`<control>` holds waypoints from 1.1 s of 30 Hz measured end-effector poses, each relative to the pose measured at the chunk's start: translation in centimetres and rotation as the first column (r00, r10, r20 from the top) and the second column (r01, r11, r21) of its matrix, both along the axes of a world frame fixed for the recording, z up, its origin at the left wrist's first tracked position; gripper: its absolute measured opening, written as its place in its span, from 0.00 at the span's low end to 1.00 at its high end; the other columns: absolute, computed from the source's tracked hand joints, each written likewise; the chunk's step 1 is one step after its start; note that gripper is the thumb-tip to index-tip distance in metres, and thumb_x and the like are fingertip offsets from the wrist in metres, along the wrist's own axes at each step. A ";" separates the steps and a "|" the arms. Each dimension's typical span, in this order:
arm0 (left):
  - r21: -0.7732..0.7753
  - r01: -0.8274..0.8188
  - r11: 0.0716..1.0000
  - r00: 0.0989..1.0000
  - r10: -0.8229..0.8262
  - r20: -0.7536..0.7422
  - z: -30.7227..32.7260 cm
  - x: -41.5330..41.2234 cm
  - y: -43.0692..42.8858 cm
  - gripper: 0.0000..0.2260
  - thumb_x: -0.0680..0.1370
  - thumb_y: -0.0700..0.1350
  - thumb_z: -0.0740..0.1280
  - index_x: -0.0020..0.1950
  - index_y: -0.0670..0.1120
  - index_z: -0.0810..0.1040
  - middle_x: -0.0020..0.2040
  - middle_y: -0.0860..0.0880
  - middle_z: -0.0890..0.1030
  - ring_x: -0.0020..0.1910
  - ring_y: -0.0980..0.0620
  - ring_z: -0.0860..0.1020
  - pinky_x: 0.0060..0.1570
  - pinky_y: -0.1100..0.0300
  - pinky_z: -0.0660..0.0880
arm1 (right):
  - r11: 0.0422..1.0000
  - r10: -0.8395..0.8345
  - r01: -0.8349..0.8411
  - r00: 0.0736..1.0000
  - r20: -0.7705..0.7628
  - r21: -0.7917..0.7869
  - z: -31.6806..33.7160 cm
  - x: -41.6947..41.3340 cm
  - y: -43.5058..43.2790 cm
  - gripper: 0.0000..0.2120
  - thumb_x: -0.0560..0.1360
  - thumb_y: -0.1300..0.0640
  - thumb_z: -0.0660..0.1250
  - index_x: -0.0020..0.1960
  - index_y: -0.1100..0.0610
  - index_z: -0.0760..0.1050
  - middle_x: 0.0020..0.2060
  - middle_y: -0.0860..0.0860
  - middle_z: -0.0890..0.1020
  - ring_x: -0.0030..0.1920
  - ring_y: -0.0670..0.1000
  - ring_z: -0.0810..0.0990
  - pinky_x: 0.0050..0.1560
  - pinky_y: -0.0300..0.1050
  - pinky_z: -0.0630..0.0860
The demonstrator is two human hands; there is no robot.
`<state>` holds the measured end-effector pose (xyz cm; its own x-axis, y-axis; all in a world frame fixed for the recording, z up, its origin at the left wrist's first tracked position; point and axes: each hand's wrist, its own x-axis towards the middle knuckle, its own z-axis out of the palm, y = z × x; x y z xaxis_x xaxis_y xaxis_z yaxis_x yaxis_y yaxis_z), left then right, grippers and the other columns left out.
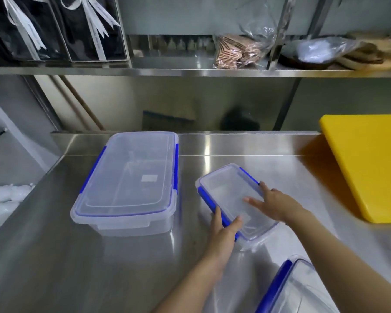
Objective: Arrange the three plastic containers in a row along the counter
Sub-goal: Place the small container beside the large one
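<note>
Landmark: the large container (127, 181), lidded, clear with blue clips, standing flat on the steel surface (54, 256); nothing discernible inside beyond a small label on the lid. Just right of it, apart, sits the small container (230, 195), lidded, angled, apparently empty. Further right and nearer the camera, a third container (296, 290) shows only partly at the frame edge; contents cannot be told. Left hand (221, 236): grip half closed around the small container's near-left blue clip. Right hand (273, 202): fingers spread, lying on its lid and right edge. A yellow board (370, 166) lies far right.
</note>
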<state>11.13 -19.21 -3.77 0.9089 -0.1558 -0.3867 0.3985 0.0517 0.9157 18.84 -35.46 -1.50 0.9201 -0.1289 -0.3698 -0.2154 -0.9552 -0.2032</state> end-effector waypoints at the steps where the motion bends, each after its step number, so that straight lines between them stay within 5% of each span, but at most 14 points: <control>1: 0.046 -0.004 0.999 1.000 0.003 0.023 -0.1 0.5 0.2 0.40 0.67 0.62 0.69 0.74 0.60 0.54 0.74 0.57 0.63 0.70 0.57 0.66 0.69 0.57 0.63 | 0.999 -0.030 0.030 1.000 -0.003 0.019 0.1 -0.2 0.7 0.39 0.71 0.31 0.56 0.71 0.57 0.53 0.60 0.62 0.74 0.54 0.64 0.77 0.46 0.55 0.77; 4: 0.206 0.026 0.978 0.997 -0.041 0.068 -0.1 1.8 1.0 0.52 0.59 0.67 0.69 0.75 0.60 0.45 0.78 0.57 0.49 0.75 0.57 0.56 0.74 0.51 0.57 | 0.957 -0.163 0.187 0.979 -0.124 0.220 0.3 -0.8 1.7 0.42 0.69 0.32 0.59 0.70 0.59 0.52 0.63 0.63 0.70 0.47 0.66 0.78 0.26 0.54 0.79; 6: 0.300 0.084 0.950 0.990 -0.113 0.081 0.0 2.4 1.8 0.54 0.61 0.65 0.72 0.76 0.57 0.40 0.78 0.57 0.40 0.76 0.55 0.49 0.74 0.52 0.53 | 0.935 -0.162 0.212 0.968 -0.192 0.282 0.9 -0.8 1.5 0.45 0.66 0.30 0.61 0.70 0.58 0.53 0.63 0.62 0.70 0.44 0.66 0.81 0.27 0.52 0.81; 8: 0.431 0.148 0.890 0.978 -0.198 0.072 -0.2 2.7 2.8 0.56 0.63 0.64 0.73 0.75 0.56 0.36 0.75 0.56 0.31 0.76 0.55 0.41 0.75 0.51 0.49 | 0.947 -0.063 0.140 0.963 -0.262 0.288 1.5 -0.8 0.8 0.48 0.62 0.31 0.66 0.71 0.54 0.52 0.64 0.58 0.71 0.49 0.63 0.81 0.35 0.52 0.83; 10: 0.586 0.130 0.800 0.956 -0.257 0.139 -0.1 2.6 3.4 0.57 0.61 0.64 0.74 0.75 0.57 0.36 0.75 0.56 0.29 0.76 0.53 0.37 0.75 0.50 0.47 | 0.978 0.135 -0.079 0.944 -0.300 0.194 1.8 -1.0 0.0 0.57 0.60 0.34 0.72 0.73 0.44 0.35 0.76 0.54 0.52 0.66 0.62 0.69 0.53 0.55 0.79; 13: 0.815 -0.022 0.578 0.866 -0.396 0.304 0.3 2.2 4.0 0.47 0.63 0.62 0.74 0.75 0.56 0.51 0.76 0.53 0.45 0.74 0.49 0.48 0.72 0.53 0.51 | 0.930 0.368 -0.364 0.912 -0.184 0.053 1.6 -1.4 0.0 0.63 0.59 0.40 0.77 0.69 0.39 0.26 0.74 0.51 0.31 0.76 0.57 0.42 0.73 0.58 0.56; 16: 0.841 -0.288 0.458 0.642 -0.559 0.524 -0.5 2.2 4.2 0.23 0.65 0.58 0.73 0.57 0.50 0.78 0.57 0.52 0.77 0.57 0.49 0.74 0.61 0.61 0.64 | 0.885 0.465 -0.463 0.883 -0.064 0.046 0.4 -1.3 0.3 0.56 0.60 0.46 0.78 0.72 0.37 0.42 0.76 0.49 0.41 0.76 0.56 0.44 0.74 0.56 0.56; 19: 0.783 -0.434 0.446 0.501 -0.602 0.621 -2.0 2.2 3.8 0.06 0.64 0.47 0.74 0.38 0.49 0.81 0.35 0.54 0.81 0.36 0.52 0.79 0.46 0.64 0.68 | 0.872 0.460 -0.470 0.883 0.095 0.139 0.0 -0.9 0.1 0.37 0.62 0.51 0.78 0.67 0.45 0.65 0.67 0.48 0.65 0.67 0.51 0.66 0.65 0.44 0.69; 22: 0.745 -0.510 0.429 0.475 -0.582 0.660 -2.8 2.9 3.5 0.06 0.67 0.39 0.69 0.41 0.47 0.82 0.38 0.52 0.84 0.39 0.51 0.81 0.50 0.62 0.73 | 0.878 0.448 -0.474 0.864 0.231 0.071 -0.2 -0.3 0.3 0.24 0.67 0.53 0.74 0.61 0.52 0.72 0.60 0.48 0.74 0.58 0.53 0.75 0.56 0.46 0.74; 25: 0.807 -0.467 0.361 0.571 -0.574 0.587 -3.3 3.9 2.9 0.14 0.69 0.44 0.66 0.53 0.44 0.83 0.51 0.49 0.85 0.53 0.52 0.82 0.62 0.56 0.72 | 0.916 0.381 -0.400 0.854 0.353 -0.019 -1.3 0.1 0.8 0.17 0.72 0.54 0.69 0.60 0.55 0.75 0.60 0.51 0.77 0.57 0.58 0.77 0.51 0.51 0.76; 27: 0.881 -0.376 0.286 0.670 -0.573 0.472 -3.3 4.7 2.7 0.26 0.69 0.50 0.70 0.65 0.43 0.75 0.65 0.47 0.77 0.64 0.51 0.75 0.66 0.53 0.69 | 0.943 0.311 -0.331 0.850 0.424 -0.029 -2.0 0.7 1.3 0.17 0.74 0.53 0.66 0.62 0.55 0.74 0.63 0.52 0.77 0.60 0.59 0.76 0.55 0.52 0.76; 29: 0.933 -0.263 0.246 0.711 -0.604 0.360 -3.2 5.8 3.0 0.38 0.72 0.52 0.69 0.75 0.44 0.53 0.76 0.47 0.53 0.75 0.50 0.55 0.72 0.51 0.49 | 0.938 0.332 -0.341 0.848 0.414 -0.055 -2.4 1.5 1.7 0.23 0.75 0.48 0.63 0.68 0.55 0.68 0.70 0.52 0.70 0.69 0.55 0.70 0.69 0.50 0.65; 31: 0.965 -0.167 0.202 0.729 -0.633 0.259 -3.1 6.9 3.5 0.42 0.75 0.53 0.64 0.72 0.47 0.33 0.72 0.51 0.33 0.73 0.52 0.34 0.69 0.57 0.33 | 0.911 0.411 -0.382 0.862 0.297 -0.153 -2.3 2.4 2.1 0.31 0.76 0.42 0.57 0.74 0.54 0.55 0.76 0.49 0.58 0.75 0.48 0.57 0.75 0.49 0.51; 33: 0.986 -0.111 0.126 0.754 -0.635 0.166 -2.7 7.3 3.6 0.44 0.75 0.55 0.64 0.70 0.48 0.28 0.70 0.52 0.28 0.68 0.53 0.28 0.68 0.57 0.30 | 0.887 0.446 -0.400 0.872 0.200 -0.232 -2.2 3.0 2.4 0.34 0.76 0.39 0.53 0.75 0.54 0.45 0.77 0.49 0.50 0.76 0.47 0.48 0.75 0.50 0.45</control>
